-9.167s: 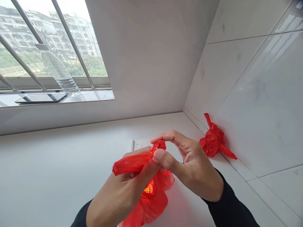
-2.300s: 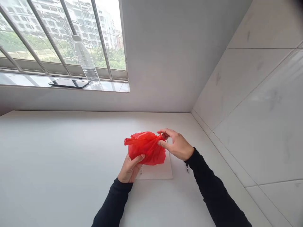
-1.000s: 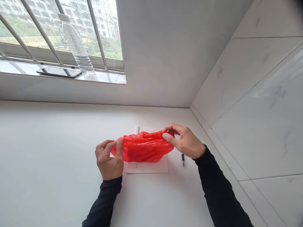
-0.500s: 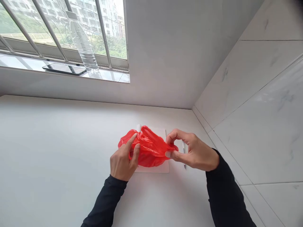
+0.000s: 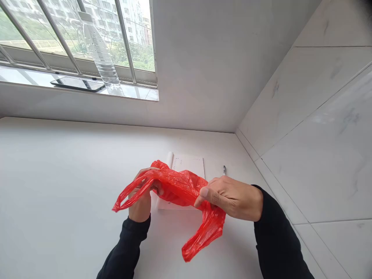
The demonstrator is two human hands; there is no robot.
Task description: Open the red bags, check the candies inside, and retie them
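Note:
A thin red plastic bag (image 5: 180,185) is stretched between my two hands above the tabletop. One of its handle loops hangs leftward over my left wrist, and the other droops toward me below my right hand. My left hand (image 5: 141,201) grips the bag's left part, its fingers partly covered by the red film. With thumb and fingers, my right hand (image 5: 229,197) pinches the bag's right side. Under the bag lies an open notebook (image 5: 190,162) with handwriting on its page, partly hidden. Just beyond my right hand shows the end of a pen (image 5: 224,169).
The white table (image 5: 72,174) meets a grey wall (image 5: 200,77) at the back and marble-look tiles (image 5: 319,135) on the right. On the windowsill a water bottle (image 5: 101,58) stands beside a flat dark-edged device (image 5: 77,84), in front of window bars.
The bag has been opened out from a bunched shape, and its handle loops now hang down. My left hand has moved partly beneath the film; my right hand has turned over, knuckles up.

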